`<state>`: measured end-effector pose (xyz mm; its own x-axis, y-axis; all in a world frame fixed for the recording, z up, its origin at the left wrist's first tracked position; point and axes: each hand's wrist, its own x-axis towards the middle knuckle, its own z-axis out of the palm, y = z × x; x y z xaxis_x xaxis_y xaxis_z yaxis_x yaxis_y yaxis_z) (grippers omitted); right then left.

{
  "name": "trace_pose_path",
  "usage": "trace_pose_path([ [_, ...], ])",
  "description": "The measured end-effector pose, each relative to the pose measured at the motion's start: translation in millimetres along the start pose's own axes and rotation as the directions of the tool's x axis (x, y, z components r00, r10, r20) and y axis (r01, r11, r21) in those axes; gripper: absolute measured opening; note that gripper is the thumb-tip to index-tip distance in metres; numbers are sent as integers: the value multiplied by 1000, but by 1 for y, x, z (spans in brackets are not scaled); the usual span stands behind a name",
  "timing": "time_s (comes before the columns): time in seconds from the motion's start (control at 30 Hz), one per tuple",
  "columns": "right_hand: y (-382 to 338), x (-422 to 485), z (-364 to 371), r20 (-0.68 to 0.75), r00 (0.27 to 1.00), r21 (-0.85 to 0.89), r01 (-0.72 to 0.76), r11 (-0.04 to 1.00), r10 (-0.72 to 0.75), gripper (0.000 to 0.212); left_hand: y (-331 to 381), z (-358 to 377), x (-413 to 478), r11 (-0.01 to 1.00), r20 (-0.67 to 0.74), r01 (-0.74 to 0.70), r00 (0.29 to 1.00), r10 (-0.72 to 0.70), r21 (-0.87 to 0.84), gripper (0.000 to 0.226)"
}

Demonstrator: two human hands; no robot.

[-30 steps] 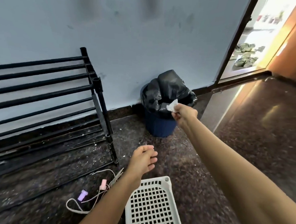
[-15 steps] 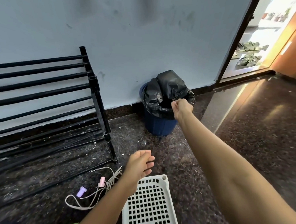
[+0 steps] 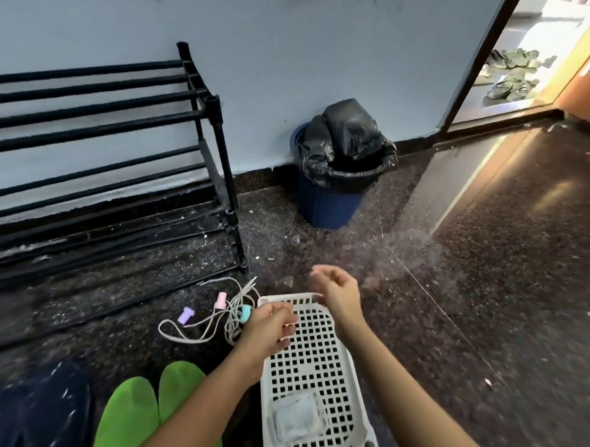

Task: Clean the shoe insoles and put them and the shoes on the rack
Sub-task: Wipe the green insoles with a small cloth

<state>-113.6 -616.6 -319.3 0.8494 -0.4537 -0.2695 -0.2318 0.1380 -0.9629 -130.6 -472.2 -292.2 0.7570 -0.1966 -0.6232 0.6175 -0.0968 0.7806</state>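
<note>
On the dark speckled stone floor, two green insoles lie side by side at the lower left. They are smooth, with rounded toes pointing toward the wall, and the left forearm covers their near ends. They are well apart from the rack, a frame of thin black metal tubes in tiers against the pale blue wall, with white grit under it.

Just right of the insoles is a white plastic basket, oblong, with a grid of square holes in its bottom. A pale gray square pad lies in its near end, too blurred to say what it is.

The left hand hangs over the basket's far left corner with its fingers loosely curled and nothing in them. The right hand is raised over the far rim, fingers also loosely curled and empty.

Left of the basket a thin white cord lies in loose loops with small pastel plastic pieces on it.

A round blue bin lined with a crinkled, glossy black bag stands against the wall between the rack and a doorway.
</note>
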Motion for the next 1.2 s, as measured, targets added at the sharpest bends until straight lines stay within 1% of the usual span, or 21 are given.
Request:
trace_pose_path([
  [0.03,15,-11,-2,11,1000,-136,2,991,0,4,-6,-2,-3,1000,-5,7,1000,-7,1,15],
  [0.07,27,-21,-5,25,1000,-283,19,959,-13,4,-13,-4,-5,1000,-9,11,1000,-11,1,14],
  [0.13,44,-45,-11,73,997,-515,62,855,-28,4,-28,-9,-10,1000,-19,28,999,-28,-1,14],
  [0.2,59,-65,-18,151,988,-628,113,770,-21,5,-42,-12,-16,999,-23,49,999,-49,4,15],
  [0.27,75,-80,-26,222,975,-715,180,676,-25,13,-54,-15,-23,997,-22,70,997,-69,27,14],
  [0.33,88,-92,-32,285,958,-775,251,581,-34,15,-65,-18,-30,996,-22,82,996,-81,43,13],
  [0.4,95,-100,-35,325,944,-803,306,512,-55,16,-74,-20,-35,995,-28,88,996,-87,43,13],
  [0.47,98,-106,-38,355,927,-815,370,446,-122,21,-82,-21,-39,994,-35,97,995,-96,41,15],
  [0.53,99,-113,-40,353,913,-845,405,349,-203,22,-87,-19,-43,995,-37,98,995,-97,37,17],
  [0.57,100,-115,-41,338,908,-866,403,298,-245,22,-88,-18,-45,995,-36,97,995,-95,39,18],
  [0.63,102,-120,-43,307,901,-896,382,227,-305,28,-91,-17,-47,994,-34,97,995,-95,46,17],
  [0.7,104,-126,-42,290,898,-919,358,168,-330,32,-93,-15,-50,994,-37,99,995,-97,52,15],
  [0.77,107,-129,-39,260,912,-943,310,117,-318,32,-96,-13,-52,993,-42,104,994,-102,47,13],
  [0.87,110,-133,-30,190,953,-971,218,98,-238,25,-98,-12,-55,995,-41,98,995,-96,34,12],
  [0.93,112,-133,-26,145,975,-978,168,127,-169,23,-100,-12,-58,995,-42,93,995,-91,35,12],
  [1.0,111,-132,-25,64,993,-973,84,217,-99,21,-103,-13,-61,995,-49,94,995,-92,38,11],
  [1.03,112,-132,-25,30,996,-962,53,268,-86,21,-104,-13,-62,995,-54,92,994,-90,40,10],
  [1.1,114,-131,-25,3,995,-938,38,344,-100,18,-106,-14,-65,995,-63,89,994,-86,40,10],
  [1.2,115,-134,-27,-8,990,-894,56,444,-141,14,-107,-16,-70,996,-68,82,995,-79,39,9],
])
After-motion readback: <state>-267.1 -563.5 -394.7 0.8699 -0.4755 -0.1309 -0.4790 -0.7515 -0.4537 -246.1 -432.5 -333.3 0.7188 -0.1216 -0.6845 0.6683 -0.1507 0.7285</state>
